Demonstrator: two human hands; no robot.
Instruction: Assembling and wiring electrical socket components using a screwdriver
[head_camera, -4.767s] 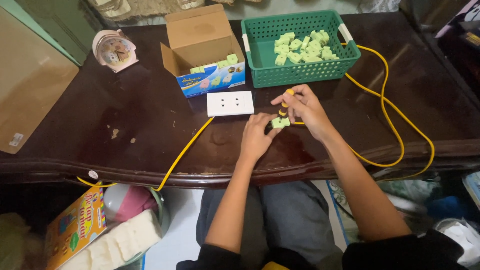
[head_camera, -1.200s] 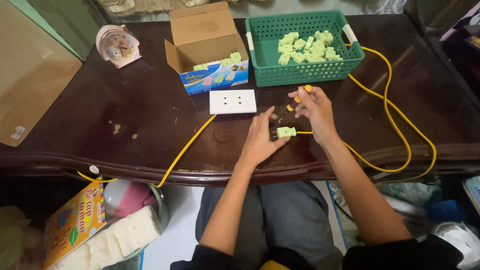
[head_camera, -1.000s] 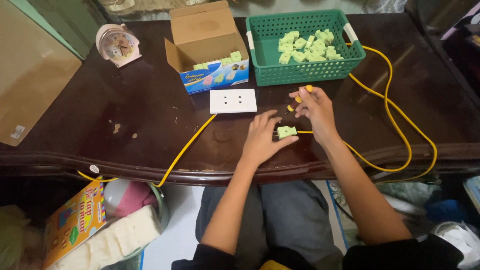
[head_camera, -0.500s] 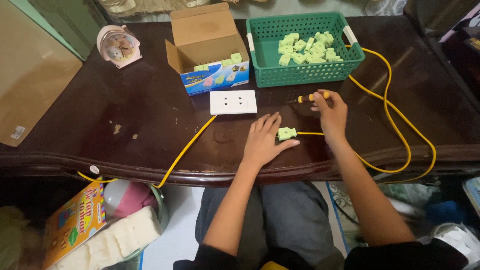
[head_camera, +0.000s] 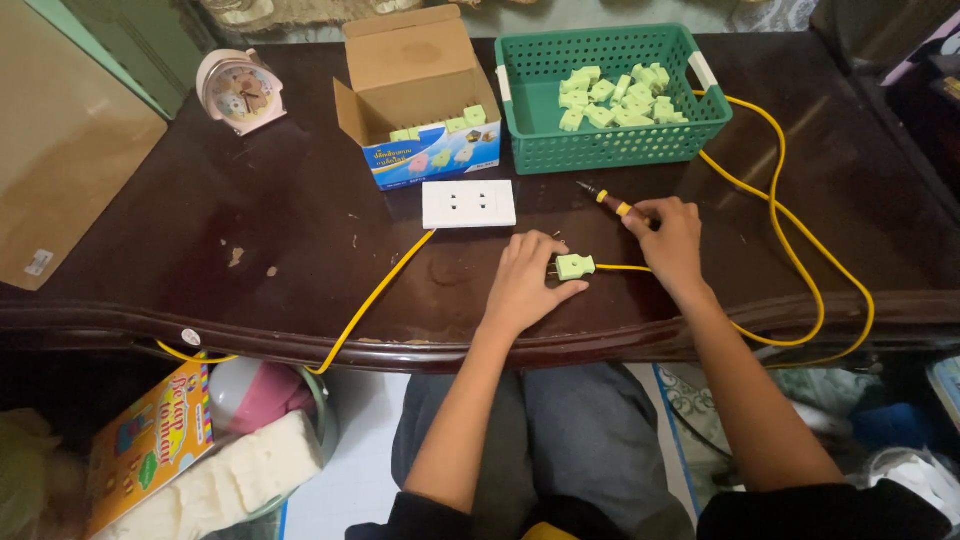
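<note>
Seen from above: dark, glossy wooden table, scuffed pale in spots, edge rounded. Left hand lying flat with fingers loosely spread, thumb and forefinger touching one small pale-green plastic plug wired to a smooth yellow cable looping right. Right hand curled around a slim screwdriver, tip resting on the tabletop. Just beyond: one white rectangular socket plate, one open cardboard box, one green perforated plastic basket heaped with matching plugs. Far left, one round pink alarm clock. Clutter on the floor below.
</note>
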